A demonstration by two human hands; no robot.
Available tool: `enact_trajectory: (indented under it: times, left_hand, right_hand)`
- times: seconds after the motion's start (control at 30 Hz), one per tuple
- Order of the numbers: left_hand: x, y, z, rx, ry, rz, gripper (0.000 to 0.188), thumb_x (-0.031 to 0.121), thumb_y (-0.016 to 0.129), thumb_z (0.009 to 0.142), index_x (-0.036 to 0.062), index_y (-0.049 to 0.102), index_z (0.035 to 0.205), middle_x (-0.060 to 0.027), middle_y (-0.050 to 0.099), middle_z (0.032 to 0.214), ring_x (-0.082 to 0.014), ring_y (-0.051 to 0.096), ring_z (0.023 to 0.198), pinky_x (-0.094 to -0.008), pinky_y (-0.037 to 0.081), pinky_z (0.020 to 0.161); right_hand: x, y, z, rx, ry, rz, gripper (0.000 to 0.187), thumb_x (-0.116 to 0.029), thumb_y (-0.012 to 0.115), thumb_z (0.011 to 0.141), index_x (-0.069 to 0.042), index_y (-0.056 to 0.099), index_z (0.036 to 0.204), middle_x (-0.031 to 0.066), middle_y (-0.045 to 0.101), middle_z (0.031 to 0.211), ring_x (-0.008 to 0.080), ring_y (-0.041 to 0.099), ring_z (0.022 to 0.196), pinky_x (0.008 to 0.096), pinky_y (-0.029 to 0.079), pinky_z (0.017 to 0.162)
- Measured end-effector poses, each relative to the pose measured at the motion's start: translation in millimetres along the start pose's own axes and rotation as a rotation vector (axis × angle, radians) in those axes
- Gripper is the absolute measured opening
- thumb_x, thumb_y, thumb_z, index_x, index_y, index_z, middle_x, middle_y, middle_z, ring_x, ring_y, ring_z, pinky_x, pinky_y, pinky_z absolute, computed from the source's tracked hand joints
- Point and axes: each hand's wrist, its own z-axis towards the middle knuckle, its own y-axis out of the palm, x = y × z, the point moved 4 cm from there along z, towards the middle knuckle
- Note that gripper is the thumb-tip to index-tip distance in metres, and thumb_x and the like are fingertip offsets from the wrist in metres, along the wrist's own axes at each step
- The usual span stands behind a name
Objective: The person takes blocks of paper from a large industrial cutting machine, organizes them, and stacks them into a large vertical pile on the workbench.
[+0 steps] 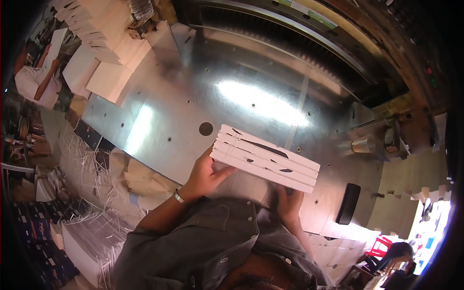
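Both hands hold a stack of white paper blocks (266, 159) with dark irregular marks along the facing edge. It is slightly tilted, over the near part of a shiny metal machine table (232, 67). My left hand (207, 177) grips its left end, the thumb lying along the near side and a metal band on the wrist. At the near right edge, my right hand (290, 202) holds it from below, its fingers partly hidden behind the stack.
Tall paper stacks (113, 79) stand at the table's far left. A dark slotted machine bar (290, 38) crosses the back. Right lie a black oblong object (348, 204) and a cup (363, 144). Paper strips (94, 232) heap at lower left. Another person (38, 84) holds paper at far left.
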Motion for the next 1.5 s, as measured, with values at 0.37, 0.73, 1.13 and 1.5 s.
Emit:
enact_trajectory:
  times: [0.37, 0.73, 1.13, 1.5]
  left_hand:
    - [8, 3, -13, 0.067, 0.126, 0.347, 0.044, 0.014, 0.077, 0.094, -0.0018, 0.060, 0.131, -0.0209, 0.066, 0.131, -0.0354, 0.065, 0.122, -0.0390, 0.050, 0.102]
    - [-3, 2, -13, 0.029, 0.053, 0.442, 0.055, 0.012, 0.075, 0.093, -0.0024, 0.053, 0.141, -0.0232, 0.062, 0.137, -0.0410, 0.062, 0.126, -0.0402, 0.049, 0.104]
    - [13, -1, -13, 0.022, 0.217, 0.567, 0.036, 0.008, 0.068, 0.096, -0.0009, 0.060, 0.130, -0.0238, 0.065, 0.127, -0.0444, 0.064, 0.116, -0.0433, 0.052, 0.097]
    - [27, -5, -3, -0.007, 0.138, 0.231, 0.061, 0.012, 0.079, 0.089, -0.0022, 0.052, 0.142, -0.0239, 0.064, 0.134, -0.0378, 0.062, 0.125, -0.0420, 0.047, 0.108]
  right_hand:
    - [27, -5, -19, -0.047, -0.163, -0.309, 0.037, -0.003, 0.064, 0.092, 0.006, 0.063, 0.128, 0.0341, 0.056, 0.137, 0.0549, 0.050, 0.129, 0.0561, 0.037, 0.113]
    - [47, -4, -26, -0.138, -0.133, -0.358, 0.038, -0.004, 0.064, 0.092, 0.005, 0.062, 0.129, 0.0363, 0.052, 0.142, 0.0578, 0.046, 0.133, 0.0601, 0.034, 0.115]
    - [33, -4, -19, -0.075, -0.213, -0.529, 0.030, -0.008, 0.065, 0.094, 0.003, 0.066, 0.122, 0.0285, 0.065, 0.120, 0.0487, 0.059, 0.112, 0.0533, 0.045, 0.099]
    - [29, -25, -5, -0.188, 0.141, -0.107, 0.033, -0.008, 0.071, 0.090, 0.002, 0.067, 0.122, 0.0249, 0.068, 0.120, 0.0358, 0.065, 0.113, 0.0427, 0.049, 0.098]
